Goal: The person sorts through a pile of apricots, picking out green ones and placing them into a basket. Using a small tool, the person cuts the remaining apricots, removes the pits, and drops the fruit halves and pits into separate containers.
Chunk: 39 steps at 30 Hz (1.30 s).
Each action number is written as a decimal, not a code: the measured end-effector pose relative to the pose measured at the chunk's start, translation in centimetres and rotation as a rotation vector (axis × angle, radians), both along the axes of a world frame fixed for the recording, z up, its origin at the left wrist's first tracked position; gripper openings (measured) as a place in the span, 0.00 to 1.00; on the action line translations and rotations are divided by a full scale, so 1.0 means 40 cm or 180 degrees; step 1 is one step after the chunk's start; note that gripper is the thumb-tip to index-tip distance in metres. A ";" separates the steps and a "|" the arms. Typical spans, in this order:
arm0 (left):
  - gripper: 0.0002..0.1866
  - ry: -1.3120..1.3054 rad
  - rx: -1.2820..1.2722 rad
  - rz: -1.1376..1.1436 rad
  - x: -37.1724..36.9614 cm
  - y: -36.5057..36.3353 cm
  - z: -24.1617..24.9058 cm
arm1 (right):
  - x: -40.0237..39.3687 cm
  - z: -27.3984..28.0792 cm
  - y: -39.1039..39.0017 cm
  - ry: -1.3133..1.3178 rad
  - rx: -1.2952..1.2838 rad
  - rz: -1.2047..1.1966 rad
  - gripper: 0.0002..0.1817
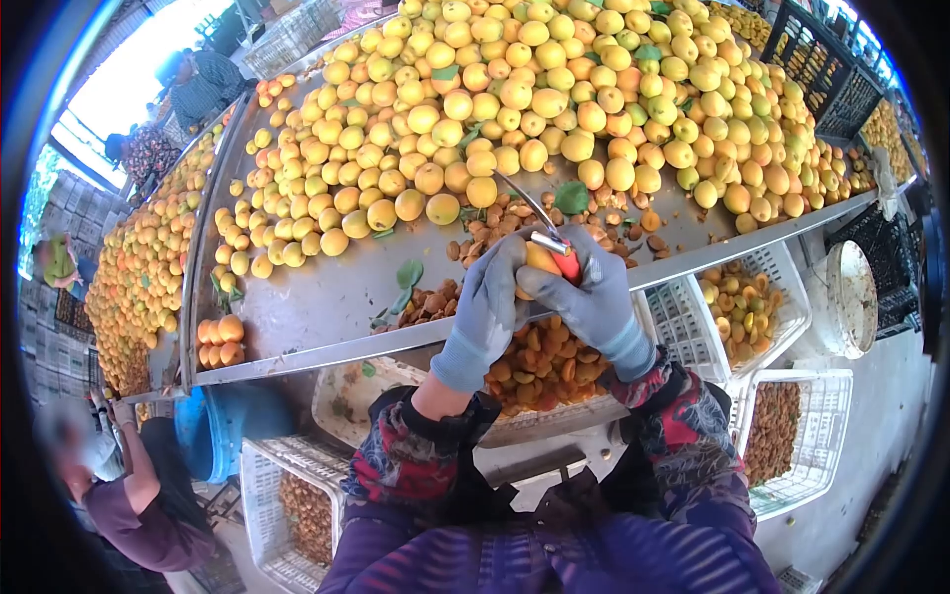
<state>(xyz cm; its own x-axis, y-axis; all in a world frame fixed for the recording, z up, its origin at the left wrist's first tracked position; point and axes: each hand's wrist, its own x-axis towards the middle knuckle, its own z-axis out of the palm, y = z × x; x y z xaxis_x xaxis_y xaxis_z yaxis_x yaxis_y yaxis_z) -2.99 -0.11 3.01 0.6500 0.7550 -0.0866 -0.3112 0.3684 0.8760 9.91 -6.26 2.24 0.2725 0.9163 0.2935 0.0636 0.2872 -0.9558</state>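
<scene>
Both hands wear grey-blue gloves and meet above the metal table's front edge. My left hand (492,302) has its fingers wrapped round a yellow-orange apricot (540,259). In my right hand (597,287) is a knife (530,203) with a curved blade and a red handle, its blade pointing up and left above the fruit. Brown pits (495,226) lie on the table just behind the hands. Below them, a crate of halved apricots (544,368) is partly hidden by my hands and sleeves.
Whole apricots (445,119) are heaped across the metal table (297,307). White crates (826,426) with pits or fruit stand at both sides below. A blue bucket (203,436) and a seated person (139,495) are at lower left. A white bucket (849,297) stands at right.
</scene>
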 end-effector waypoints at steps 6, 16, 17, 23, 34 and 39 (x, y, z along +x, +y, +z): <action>0.21 0.0442 -0.1419 -0.0154 -0.009 0.013 0.009 | 0.008 -0.003 -0.007 0.0397 -0.0048 0.0136 0.16; 0.21 -0.0920 -0.0787 -0.0712 -0.025 0.028 -0.004 | 0.067 0.014 -0.036 0.1412 -0.0588 0.0069 0.15; 0.21 -0.0916 -0.0787 -0.0720 -0.022 0.026 -0.001 | 0.070 -0.006 -0.027 0.1226 -0.0593 -0.0167 0.18; 0.20 -0.0080 0.1732 0.0379 -0.024 0.032 0.005 | 0.085 0.038 -0.057 0.1088 -0.0605 0.0094 0.21; 0.25 -0.0153 0.0292 -0.0152 -0.033 0.037 0.017 | 0.100 0.029 -0.083 0.0621 -0.1171 0.0262 0.14; 0.29 -0.0123 0.0253 -0.0575 0.000 0.004 0.003 | 0.049 0.075 -0.047 0.1596 0.0316 -0.0493 0.13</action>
